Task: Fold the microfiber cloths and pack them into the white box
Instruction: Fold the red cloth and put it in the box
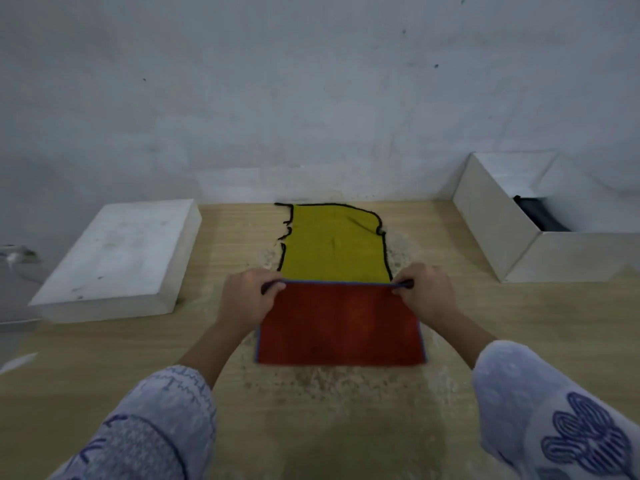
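A red microfiber cloth (pixel 341 323) with blue trim lies on the wooden table in front of me, folded into a rectangle. My left hand (pixel 247 296) pinches its far left corner and my right hand (pixel 424 292) pinches its far right corner. Behind it a yellow cloth (pixel 334 244) with black trim lies flat, reaching to the wall. The open white box (pixel 519 237) stands at the right against the wall, with a dark folded cloth (pixel 536 216) inside.
A flat white lid (pixel 117 258) lies upside up on the table at the left. The wooden table (pixel 311 427) has worn, speckled patches near me. A pale wall rises right behind the table.
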Available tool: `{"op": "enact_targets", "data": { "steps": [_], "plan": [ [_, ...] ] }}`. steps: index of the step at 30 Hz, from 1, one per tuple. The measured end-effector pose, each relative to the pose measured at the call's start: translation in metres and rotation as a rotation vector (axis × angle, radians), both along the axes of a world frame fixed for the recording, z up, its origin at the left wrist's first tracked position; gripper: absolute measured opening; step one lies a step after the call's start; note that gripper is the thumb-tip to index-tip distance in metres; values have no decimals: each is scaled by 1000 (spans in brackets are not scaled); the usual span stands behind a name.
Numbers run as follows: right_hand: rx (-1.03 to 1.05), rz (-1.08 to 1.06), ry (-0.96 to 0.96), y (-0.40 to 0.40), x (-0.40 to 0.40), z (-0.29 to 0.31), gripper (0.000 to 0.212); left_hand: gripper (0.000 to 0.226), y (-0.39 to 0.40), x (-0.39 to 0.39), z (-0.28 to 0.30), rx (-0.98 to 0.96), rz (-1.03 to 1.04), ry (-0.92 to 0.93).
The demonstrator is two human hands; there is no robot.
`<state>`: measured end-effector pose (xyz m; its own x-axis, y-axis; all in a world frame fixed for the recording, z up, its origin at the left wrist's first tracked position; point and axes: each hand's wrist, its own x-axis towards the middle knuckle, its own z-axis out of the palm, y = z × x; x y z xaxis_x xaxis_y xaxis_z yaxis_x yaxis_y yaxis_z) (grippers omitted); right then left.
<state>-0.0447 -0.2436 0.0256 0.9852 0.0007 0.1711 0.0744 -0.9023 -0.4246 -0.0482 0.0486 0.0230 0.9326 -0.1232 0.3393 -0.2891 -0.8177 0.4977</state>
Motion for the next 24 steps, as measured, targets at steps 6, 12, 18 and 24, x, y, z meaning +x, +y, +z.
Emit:
{"op": "enact_targets", "data": {
  "steps": [6, 12, 18, 24],
  "plan": [
    [40, 71, -512, 2, 4, 41, 12, 27, 2, 5, 33, -93, -7, -296],
    [47, 154, -411, -2, -27, 3, 24, 30, 12, -27, -1, -57, -128, -238],
    [33, 264, 63, -10, -77, -69, 28, 28, 25, -76, -80, 196, -253, 78],
    [33, 250, 74, -14, -83, -74, 29, 24, 24, -84, -82, 275, -298, -23]
  ]
}}
